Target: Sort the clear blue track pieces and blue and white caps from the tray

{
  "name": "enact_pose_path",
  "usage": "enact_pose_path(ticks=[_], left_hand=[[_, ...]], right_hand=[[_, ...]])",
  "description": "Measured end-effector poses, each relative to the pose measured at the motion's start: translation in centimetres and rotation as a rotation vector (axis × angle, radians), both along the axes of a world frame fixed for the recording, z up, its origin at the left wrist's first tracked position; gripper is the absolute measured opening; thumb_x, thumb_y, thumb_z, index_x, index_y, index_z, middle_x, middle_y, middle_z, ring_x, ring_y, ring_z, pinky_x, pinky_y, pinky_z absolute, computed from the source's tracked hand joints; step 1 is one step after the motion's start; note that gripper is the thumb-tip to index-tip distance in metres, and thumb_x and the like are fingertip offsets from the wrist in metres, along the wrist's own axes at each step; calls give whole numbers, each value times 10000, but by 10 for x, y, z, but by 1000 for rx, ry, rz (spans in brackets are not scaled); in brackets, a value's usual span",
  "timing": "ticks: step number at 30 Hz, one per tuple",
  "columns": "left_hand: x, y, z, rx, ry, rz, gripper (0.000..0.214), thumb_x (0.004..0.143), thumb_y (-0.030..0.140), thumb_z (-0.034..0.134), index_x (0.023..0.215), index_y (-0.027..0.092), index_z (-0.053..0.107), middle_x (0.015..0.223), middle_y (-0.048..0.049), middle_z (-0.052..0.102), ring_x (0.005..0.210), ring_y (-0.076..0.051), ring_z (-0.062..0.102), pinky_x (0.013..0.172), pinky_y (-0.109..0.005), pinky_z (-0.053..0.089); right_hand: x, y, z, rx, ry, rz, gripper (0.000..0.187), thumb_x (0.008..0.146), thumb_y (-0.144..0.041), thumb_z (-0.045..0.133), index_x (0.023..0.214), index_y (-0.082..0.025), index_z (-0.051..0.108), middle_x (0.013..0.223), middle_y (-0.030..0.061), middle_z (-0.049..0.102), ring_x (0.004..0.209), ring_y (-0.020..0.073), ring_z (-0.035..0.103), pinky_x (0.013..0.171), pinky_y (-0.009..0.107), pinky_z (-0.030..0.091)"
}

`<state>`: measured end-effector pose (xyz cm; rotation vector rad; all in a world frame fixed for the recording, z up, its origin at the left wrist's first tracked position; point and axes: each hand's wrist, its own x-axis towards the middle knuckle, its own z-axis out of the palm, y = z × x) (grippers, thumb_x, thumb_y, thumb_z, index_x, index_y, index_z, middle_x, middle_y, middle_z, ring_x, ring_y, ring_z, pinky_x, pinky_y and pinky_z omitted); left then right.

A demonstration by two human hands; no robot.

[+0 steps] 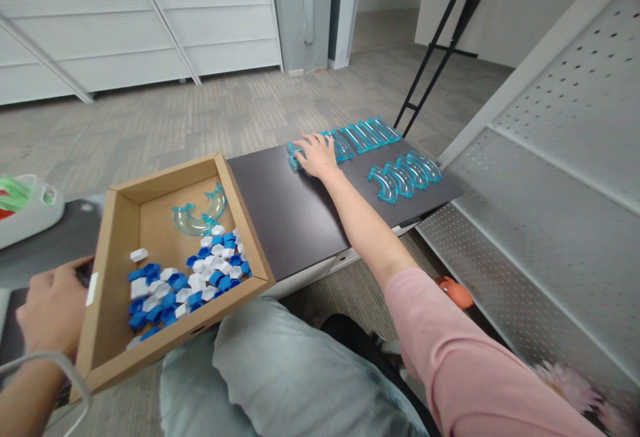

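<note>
My right hand (pixel 318 156) reaches over the far edge of the dark table. Its thumb and fingers are bent over a clear teal-edged tube piece (pixel 295 157) at the left end of a row, partly hidden by the hand. Next to it are more curved pieces and several straight clear tube pieces (pixel 373 134). A second group of curved clear tube pieces (pixel 406 176) lies closer to the right. At the left, my left hand (pixel 55 307) is closed beside the cardboard box (pixel 247 224), against something dark that I cannot make out.
Inside the box are blue and white hexagonal pieces (pixel 195 284) and joined curved tube pieces (pixel 200 220). A white basket (pixel 37 207) stands at far left. A white cable (pixel 75 377) crosses my left wrist. Perforated metal shelving (pixel 550 184) borders the right; a black stand (pixel 435 57) rises behind the table.
</note>
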<state>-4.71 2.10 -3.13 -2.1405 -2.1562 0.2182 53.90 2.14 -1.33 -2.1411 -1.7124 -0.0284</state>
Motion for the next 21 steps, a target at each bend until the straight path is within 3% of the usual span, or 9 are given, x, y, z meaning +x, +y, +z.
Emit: enact_pose_path(ticks=[3,11,21], left_hand=[[15,-7,13,23,-197,88,957,993,635,284,1812,204,527,1805,-328,527,1723,-522,544,1380,-672,494],[14,-4,16,1,-166,52,962,1038,668,220,1816,185,513,1795,-352,536,1769,-508,487,1357,-709,509],[11,-2,16,-32,-207,48,1043,885,618,420,1789,105,502,1794,-400,500,1736,-562,480,1382,-740,450]], right_hand=[[-5,0,1,-24,-21,-6,489,1236,-300,563,1649,-299,825,1857,124,662,1761,393,483,1479,693,271],[2,-1,3,-36,-21,-44,521,1209,-212,584,1641,-347,841,1813,125,694,1702,403,516,1422,683,336],[0,-1,4,-21,-40,-65,518,1210,-179,553,1589,-334,870,1659,157,783,1602,424,585,1358,666,382]])
